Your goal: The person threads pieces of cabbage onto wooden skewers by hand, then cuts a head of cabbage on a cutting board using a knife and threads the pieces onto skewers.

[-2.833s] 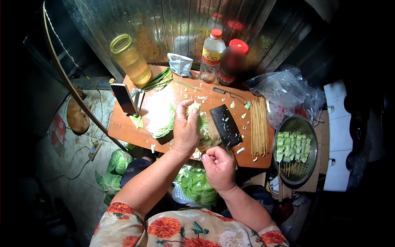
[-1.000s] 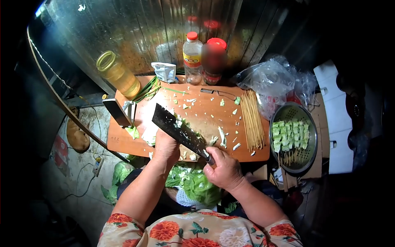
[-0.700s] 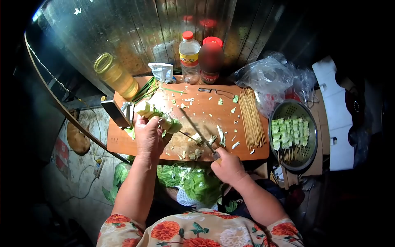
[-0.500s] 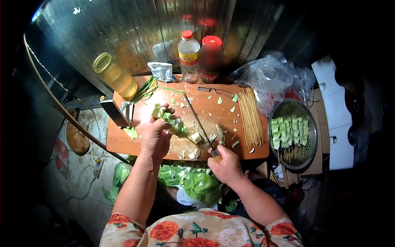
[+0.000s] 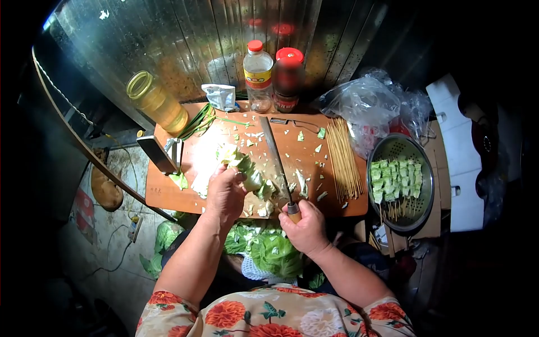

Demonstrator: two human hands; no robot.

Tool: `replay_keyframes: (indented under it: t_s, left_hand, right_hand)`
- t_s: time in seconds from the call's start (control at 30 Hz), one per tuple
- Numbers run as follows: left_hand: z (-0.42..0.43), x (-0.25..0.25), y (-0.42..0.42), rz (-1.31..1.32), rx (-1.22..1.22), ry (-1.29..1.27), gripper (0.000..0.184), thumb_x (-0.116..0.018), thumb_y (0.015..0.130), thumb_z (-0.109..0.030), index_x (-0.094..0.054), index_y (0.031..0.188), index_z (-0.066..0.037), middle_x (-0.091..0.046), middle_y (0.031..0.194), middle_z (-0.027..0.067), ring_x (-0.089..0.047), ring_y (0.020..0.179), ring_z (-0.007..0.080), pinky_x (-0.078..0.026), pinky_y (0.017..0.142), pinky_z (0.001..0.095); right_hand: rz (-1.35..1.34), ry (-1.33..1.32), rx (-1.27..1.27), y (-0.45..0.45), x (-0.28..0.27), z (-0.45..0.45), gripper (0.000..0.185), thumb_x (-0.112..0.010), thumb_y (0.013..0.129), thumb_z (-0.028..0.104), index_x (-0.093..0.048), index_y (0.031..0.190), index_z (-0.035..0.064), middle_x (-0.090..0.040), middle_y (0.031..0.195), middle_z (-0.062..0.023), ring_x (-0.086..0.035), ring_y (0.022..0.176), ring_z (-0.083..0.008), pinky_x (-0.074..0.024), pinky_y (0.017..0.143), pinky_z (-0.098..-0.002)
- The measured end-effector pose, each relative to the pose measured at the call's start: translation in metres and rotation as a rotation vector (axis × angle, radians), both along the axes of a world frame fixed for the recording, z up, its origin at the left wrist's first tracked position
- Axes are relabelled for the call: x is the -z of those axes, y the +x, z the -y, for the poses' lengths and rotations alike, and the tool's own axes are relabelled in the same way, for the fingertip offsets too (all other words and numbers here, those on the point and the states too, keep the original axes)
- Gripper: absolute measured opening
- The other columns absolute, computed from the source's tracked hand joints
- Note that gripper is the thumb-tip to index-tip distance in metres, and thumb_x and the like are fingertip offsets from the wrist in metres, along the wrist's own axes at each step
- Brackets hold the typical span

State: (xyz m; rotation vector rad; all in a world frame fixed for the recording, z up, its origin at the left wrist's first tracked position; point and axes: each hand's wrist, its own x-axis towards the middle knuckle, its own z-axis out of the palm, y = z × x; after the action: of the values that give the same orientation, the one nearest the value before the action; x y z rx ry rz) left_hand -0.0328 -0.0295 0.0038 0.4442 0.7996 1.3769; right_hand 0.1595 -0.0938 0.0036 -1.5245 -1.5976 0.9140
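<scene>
From my distant seat, I see the left hand [image 5: 225, 197] with its fingers curled around pale-green cabbage pieces [image 5: 251, 175] above the brown wooden counter [image 5: 168, 194]. The right hand [image 5: 306, 229] grips a long dark-bladed, wooden-handled knife [image 5: 275, 154] — edge-on, perhaps to spare the left fingers. At right, a round perforated steel colander [image 5: 397, 147] holds green cabbage skewers [image 5: 396, 177] — bare ends near, probably for easy lifting. Far left, a yellow-rimmed transparent jar [image 5: 160, 109] holds amber liquid.
</scene>
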Motion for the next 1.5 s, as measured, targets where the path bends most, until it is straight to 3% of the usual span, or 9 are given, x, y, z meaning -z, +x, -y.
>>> replay_keyframes:
  t_s: [0.1,0.17,0.27,0.43,0.63,0.87,1.2,1.33,1.5]
  left_hand:
    - [0.001,0.001,-0.001,0.011,-0.025,-0.088,0.035,-0.062,0.080,-0.010,-0.053,0.114,-0.008,-0.061,0.101,0.0039,-0.061,0.091,0.0177,-0.050,0.083,0.0373]
    - [-0.001,0.010,-0.005,-0.243,-0.041,-0.098,0.031,-0.063,0.082,-0.006,-0.055,0.111,-0.008,-0.062,0.095,0.0026,-0.061,0.087,0.0156,-0.050,0.079,0.0349]
    - [-0.001,-0.005,0.008,-0.149,-0.147,0.030,0.021,-0.067,0.082,-0.006,-0.057,0.100,-0.009,-0.061,0.086,0.0017,-0.062,0.079,0.0157,-0.052,0.068,0.0319]
    - [0.004,-0.018,0.009,-0.070,-0.119,0.038,0.020,-0.067,0.080,0.000,-0.057,0.097,-0.004,-0.061,0.086,0.0045,-0.062,0.073,0.0161,-0.054,0.064,0.0313]
    - [0.003,-0.017,0.007,-0.105,-0.091,0.048,0.017,-0.066,0.084,-0.010,-0.057,0.098,-0.009,-0.061,0.085,0.0019,-0.064,0.077,0.0160,-0.055,0.066,0.0314]
    - [-0.005,-0.040,-0.011,-0.204,-0.245,0.051,0.037,-0.053,0.079,0.003,-0.054,0.116,-0.002,-0.062,0.099,0.0060,-0.061,0.078,0.0123,-0.047,0.063,0.0228]
    - [-0.009,-0.010,-0.010,0.072,-0.149,-0.197,0.039,-0.045,0.075,0.009,-0.052,0.111,-0.006,-0.062,0.098,0.0088,-0.058,0.078,0.0189,-0.049,0.068,0.0322]
    - [-0.004,-0.005,0.002,0.046,-0.135,-0.094,0.030,-0.069,0.084,-0.018,-0.053,0.107,-0.007,-0.062,0.094,0.0075,-0.062,0.093,0.0253,-0.054,0.081,0.0411]
    - [0.006,-0.004,0.006,0.124,-0.119,-0.120,0.014,-0.062,0.086,-0.009,-0.056,0.098,-0.007,-0.060,0.083,0.0066,-0.063,0.071,0.0204,-0.055,0.060,0.0353]
  right_hand:
    - [0.184,0.147,0.002,0.003,-0.007,-0.001,0.018,-0.071,0.074,0.012,-0.060,0.085,0.0025,-0.062,0.078,-0.0125,-0.063,0.072,-0.0310,-0.0505,0.062,-0.0369]
    - [0.223,0.177,-0.109,0.004,-0.017,0.000,0.020,-0.069,0.072,0.011,-0.060,0.087,0.0031,-0.059,0.081,-0.0137,-0.061,0.074,-0.0353,-0.0506,0.063,-0.0392]
    - [0.260,0.316,-0.189,0.003,-0.021,0.005,0.028,-0.071,0.070,0.016,-0.057,0.092,0.0069,-0.057,0.086,-0.0112,-0.061,0.073,-0.0340,-0.0515,0.062,-0.0421]
    - [0.276,0.294,-0.200,0.004,-0.020,0.007,0.031,-0.072,0.068,0.016,-0.057,0.095,0.0091,-0.057,0.088,-0.0093,-0.061,0.071,-0.0321,-0.0522,0.061,-0.0407]
    - [0.282,0.247,-0.218,0.004,-0.022,0.008,0.031,-0.072,0.068,0.016,-0.057,0.094,0.0095,-0.056,0.087,-0.0097,-0.062,0.071,-0.0325,-0.0525,0.061,-0.0411]
    - [0.290,0.016,-0.173,0.014,0.001,0.003,0.020,-0.062,0.074,0.010,-0.057,0.092,0.0030,-0.059,0.085,-0.0183,-0.059,0.077,-0.0394,-0.0500,0.067,-0.0438]
    - [0.176,0.116,-0.133,0.004,-0.018,0.004,0.016,-0.064,0.072,0.010,-0.056,0.084,0.0033,-0.058,0.078,-0.0171,-0.059,0.072,-0.0381,-0.0487,0.064,-0.0422]
    - [0.249,0.196,-0.192,0.002,-0.017,0.009,0.026,-0.067,0.072,0.018,-0.055,0.091,0.0069,-0.057,0.085,-0.0119,-0.061,0.072,-0.0355,-0.0512,0.061,-0.0431]
    - [0.247,0.241,-0.233,0.002,-0.021,0.011,0.026,-0.068,0.071,0.017,-0.056,0.093,0.0092,-0.056,0.083,-0.0106,-0.061,0.067,-0.0335,-0.0522,0.060,-0.0420]
